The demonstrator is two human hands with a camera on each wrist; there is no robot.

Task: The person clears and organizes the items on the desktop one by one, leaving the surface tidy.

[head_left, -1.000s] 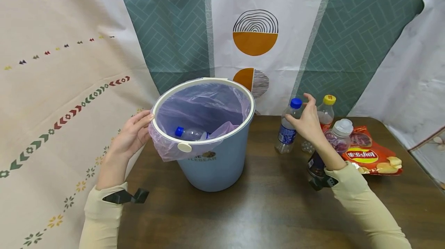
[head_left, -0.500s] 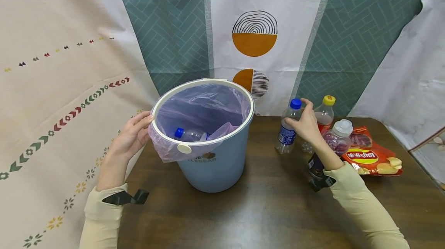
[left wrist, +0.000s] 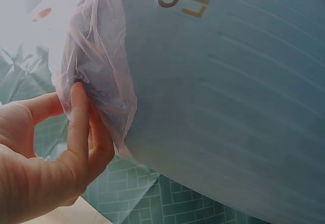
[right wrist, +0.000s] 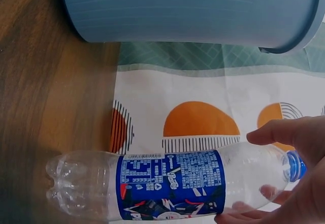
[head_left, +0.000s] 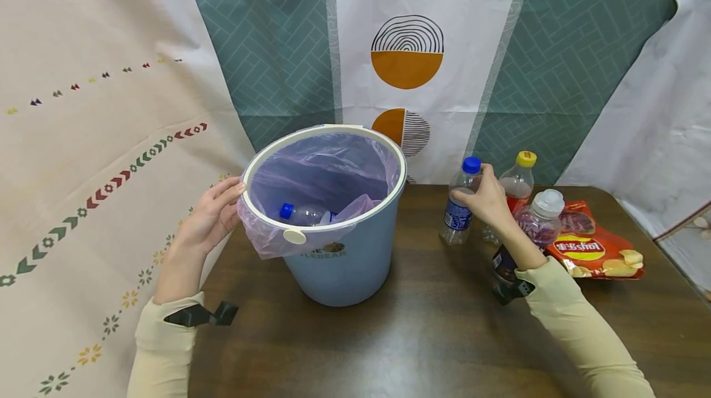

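Observation:
A light-blue trash bin (head_left: 347, 271) with a cream rim stands on the table, lined with a thin pink plastic bag (head_left: 269, 239). My left hand (head_left: 205, 216) holds the bin's left rim through the bag, thumb and fingers on either side in the left wrist view. Inside the bin lies a clear plastic bottle (head_left: 307, 215) with a blue cap. My right hand (head_left: 489, 202) grips the upper part of another clear plastic bottle (right wrist: 170, 186), blue-capped and blue-labelled, upright on the table. Its thumb lies along one side, and fingers show behind the clear plastic.
Just right of that hand stand a yellow-capped bottle (head_left: 516, 185) and a larger white-capped bottle (head_left: 541, 219), partly hidden by the forearm. A red chip bag (head_left: 597, 250) lies farther right. Patterned cloth (head_left: 408, 71) hangs behind the brown table (head_left: 422, 336).
My right hand has lowered a little and its fingers have closed round the blue-capped bottle's upper part. The left hand and the bin stay as they were.

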